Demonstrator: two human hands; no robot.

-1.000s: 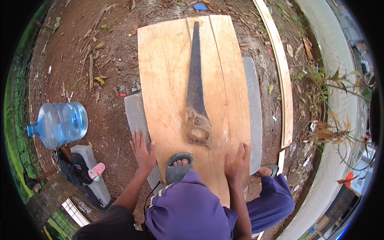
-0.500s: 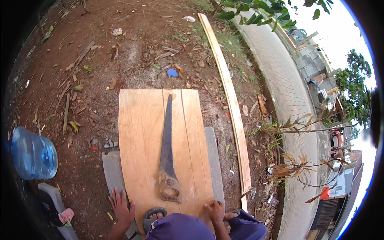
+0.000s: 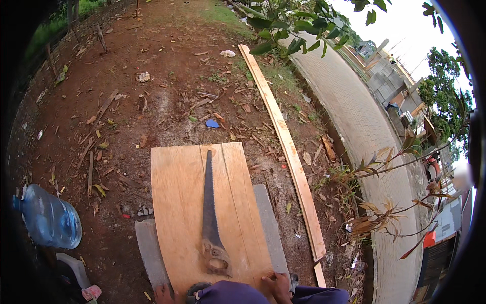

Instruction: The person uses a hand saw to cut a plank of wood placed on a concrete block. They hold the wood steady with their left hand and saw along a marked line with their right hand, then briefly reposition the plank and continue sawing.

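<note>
A light plywood board [image 3: 177,202] lies across grey concrete blocks [image 3: 152,248] in front of me. Two long lines run down its right half. On the board rests a hand saw [image 3: 210,213], its blade pointing away and its worn wooden handle toward me. My left hand [image 3: 164,294] is low at the board's left edge, mostly cut off by the picture's lower rim; its visible fingers seem apart, holding nothing. At the near right corner my right hand [image 3: 277,285] has its thumb on top and its fingers bent at the board's edge. Neither hand touches the saw.
A long wooden plank [image 3: 283,137] lies on the soil to the right, beside a paved path [image 3: 354,106]. At left lies a large blue water bottle [image 3: 53,218]. My purple-clothed knee [image 3: 233,294] is close to the board. Leafy branches [image 3: 304,30] hang overhead.
The view has tilted upward, so the board, saw and hands sit lower in the picture. My left hand, fully seen with spread fingers before, is now mostly out of frame. The saw lies as before.
</note>
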